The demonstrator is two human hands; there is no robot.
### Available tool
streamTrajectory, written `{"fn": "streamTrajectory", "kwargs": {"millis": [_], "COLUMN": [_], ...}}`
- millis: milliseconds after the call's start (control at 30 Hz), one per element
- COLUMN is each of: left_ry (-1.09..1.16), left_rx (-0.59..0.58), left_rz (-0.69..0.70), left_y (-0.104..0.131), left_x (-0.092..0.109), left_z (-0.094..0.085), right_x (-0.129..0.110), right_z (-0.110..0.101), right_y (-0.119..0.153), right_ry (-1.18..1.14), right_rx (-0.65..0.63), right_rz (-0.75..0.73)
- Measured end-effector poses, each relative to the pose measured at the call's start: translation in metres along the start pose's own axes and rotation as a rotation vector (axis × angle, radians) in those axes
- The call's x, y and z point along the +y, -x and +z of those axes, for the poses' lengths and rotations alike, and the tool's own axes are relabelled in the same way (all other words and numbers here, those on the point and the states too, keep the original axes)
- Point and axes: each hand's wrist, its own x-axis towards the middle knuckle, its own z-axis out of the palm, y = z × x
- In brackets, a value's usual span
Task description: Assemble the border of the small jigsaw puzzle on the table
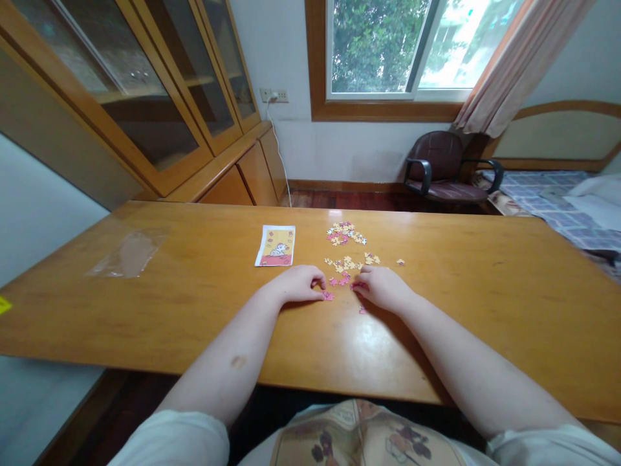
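Note:
My left hand (301,283) rests on the table, thumb and fingers closed at the edge of a pink jigsaw piece (328,296). Across from it, my right hand (383,288) pinches another pink jigsaw piece (354,286), mostly hidden by the fingertips. Between and just beyond the hands lie pink jigsaw pieces (343,279), with a row of yellow jigsaw pieces (345,264) behind them. A lone pink piece (362,310) sits nearer me, below my right hand. Farther back is a mixed pile of jigsaw pieces (344,232).
A picture card (276,246) with a white animal on yellow and pink lies left of the pieces. A clear plastic bag (129,254) is on the wooden table (208,310). One yellow piece (400,263) lies apart at right. An office chair (441,165) stands beyond the table.

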Motion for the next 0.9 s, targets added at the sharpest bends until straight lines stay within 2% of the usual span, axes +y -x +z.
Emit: {"fn": "streamTrajectory", "kwargs": {"millis": [133,267,433,533,600,700,900], "left_ry": [-0.011,-0.007,0.007,0.024,0.019,-0.02,-0.048], "left_rx": [-0.014,-0.037,-0.041,-0.032,0.011,0.137,0.359], "left_rz": [0.0,0.01,0.0,-0.015,-0.029,-0.058,-0.135], "left_y": [0.001,0.0,0.001,0.0,-0.001,-0.002,-0.003], "left_x": [0.001,0.002,0.001,-0.001,-0.002,-0.003,-0.008], "left_z": [-0.001,-0.002,-0.002,-0.002,-0.002,-0.004,-0.009], "right_x": [-0.006,-0.016,-0.013,-0.012,-0.015,-0.024,-0.026], "right_z": [0.001,0.004,0.006,0.006,0.006,0.011,0.016], "right_y": [0.0,-0.003,-0.003,-0.001,-0.001,-0.002,-0.005], "right_ry": [-0.012,-0.028,-0.07,-0.077,-0.063,-0.039,-0.106], "right_rx": [0.07,0.071,0.047,0.077,0.128,0.151,0.085], "right_rz": [-0.001,-0.04,-0.095,-0.055,0.023,0.083,-0.025]}}
